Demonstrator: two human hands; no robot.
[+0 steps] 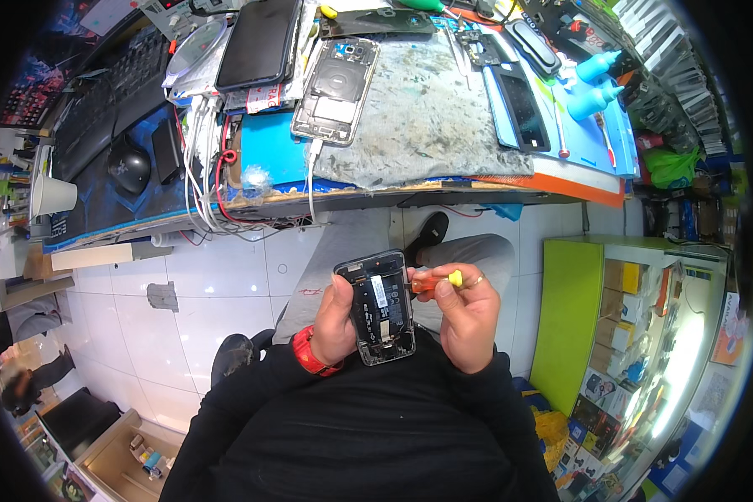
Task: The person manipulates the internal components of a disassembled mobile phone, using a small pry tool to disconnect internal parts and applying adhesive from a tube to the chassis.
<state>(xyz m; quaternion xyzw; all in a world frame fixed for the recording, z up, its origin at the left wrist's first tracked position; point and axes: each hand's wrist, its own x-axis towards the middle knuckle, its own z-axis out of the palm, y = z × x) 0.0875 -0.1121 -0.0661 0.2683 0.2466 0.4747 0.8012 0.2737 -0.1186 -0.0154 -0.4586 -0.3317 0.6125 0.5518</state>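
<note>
My left hand [335, 320] is closed round the left edge of an opened smartphone [380, 311], held above my lap. The phone's back is off, so its black battery and inner parts show. In my right hand [468, 322] is a small screwdriver [427, 285] with an orange handle and a yellow end, pinched between thumb and fingers. Its shaft points toward the phone's upper right side; whether the tip touches the phone is hidden. A red band [315, 352] circles my left wrist.
Ahead stands the workbench, its grey mat [422, 105] stained. On it lie a second opened phone [337, 90] with a white cable plugged in, a black phone [259, 42], a dark screen [520, 109] and blue bottles [594, 102]. A green-sided display case [571, 322] stands at right.
</note>
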